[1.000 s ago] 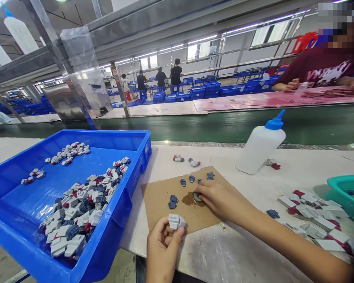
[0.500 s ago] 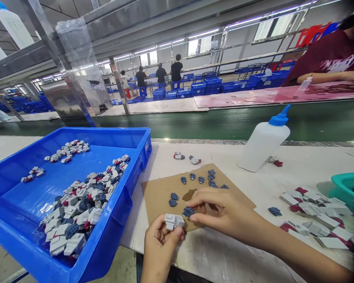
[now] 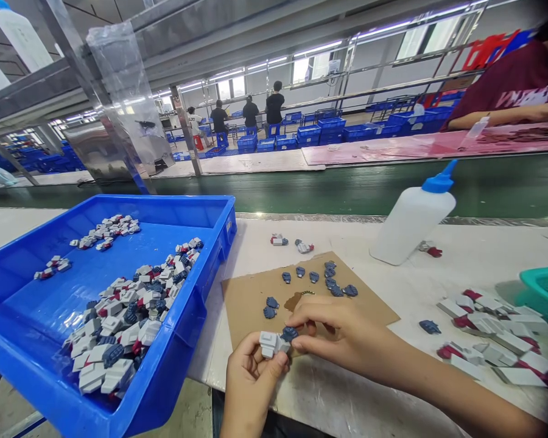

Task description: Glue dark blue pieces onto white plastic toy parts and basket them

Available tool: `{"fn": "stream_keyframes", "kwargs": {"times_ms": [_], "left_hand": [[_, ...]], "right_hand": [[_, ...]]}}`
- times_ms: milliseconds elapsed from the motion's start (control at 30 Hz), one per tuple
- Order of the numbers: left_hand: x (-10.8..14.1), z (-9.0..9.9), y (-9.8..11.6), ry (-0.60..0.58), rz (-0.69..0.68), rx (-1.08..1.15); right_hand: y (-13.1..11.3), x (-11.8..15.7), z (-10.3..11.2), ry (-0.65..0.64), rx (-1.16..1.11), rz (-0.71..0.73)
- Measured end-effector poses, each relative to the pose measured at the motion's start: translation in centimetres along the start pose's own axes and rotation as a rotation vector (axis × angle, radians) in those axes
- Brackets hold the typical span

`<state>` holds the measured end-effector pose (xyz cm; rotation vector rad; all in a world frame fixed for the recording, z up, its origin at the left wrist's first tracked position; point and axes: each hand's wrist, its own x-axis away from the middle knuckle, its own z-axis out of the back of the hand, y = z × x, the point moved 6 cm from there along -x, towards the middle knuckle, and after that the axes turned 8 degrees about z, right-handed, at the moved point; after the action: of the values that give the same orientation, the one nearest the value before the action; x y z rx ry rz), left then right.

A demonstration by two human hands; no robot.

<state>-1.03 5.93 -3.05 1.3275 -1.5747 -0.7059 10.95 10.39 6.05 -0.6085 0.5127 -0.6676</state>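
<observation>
Between the thumb and fingers of my left hand (image 3: 254,382) is a white blocky plastic part (image 3: 270,344). My right hand (image 3: 331,325) pinches a small dark blue plastic piece (image 3: 289,334), which touches the right end of the white part. Both hands are over the near edge of a brown cardboard sheet (image 3: 244,292). Several loose blue pieces (image 3: 313,277) lie on the cardboard, along with a brown wet-looking patch (image 3: 293,300) partly hidden by my right hand.
At left stands a blue bin (image 3: 41,331) holding many white, blue and red parts. A white squeeze bottle (image 3: 413,222) with a blue nozzle stands behind the cardboard. White and red parts (image 3: 497,328) lie at right beside a green basket (image 3: 543,292). A person (image 3: 516,91) sits across the green belt (image 3: 301,198).
My right hand has brought the blue piece left against the white part; a gap showed between them before. The view has shifted slightly.
</observation>
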Motion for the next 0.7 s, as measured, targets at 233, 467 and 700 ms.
{"fn": "stream_keyframes", "kwargs": {"times_ms": [233,467,700], "left_hand": [[0.2,-0.2,0.1,-0.045,0.008,-0.071],[0.3,-0.2,0.3,-0.081,0.012,-0.159],[0.3,0.0,0.1,-0.031,0.020,-0.254]], "right_hand": [[-0.9,-0.5,0.3,-0.156,0.061,0.031],[-0.8,-0.9,-0.2,-0.200,0.028,0.055],[0.5,-0.3,-0.8,-0.110,-0.129,0.101]]}}
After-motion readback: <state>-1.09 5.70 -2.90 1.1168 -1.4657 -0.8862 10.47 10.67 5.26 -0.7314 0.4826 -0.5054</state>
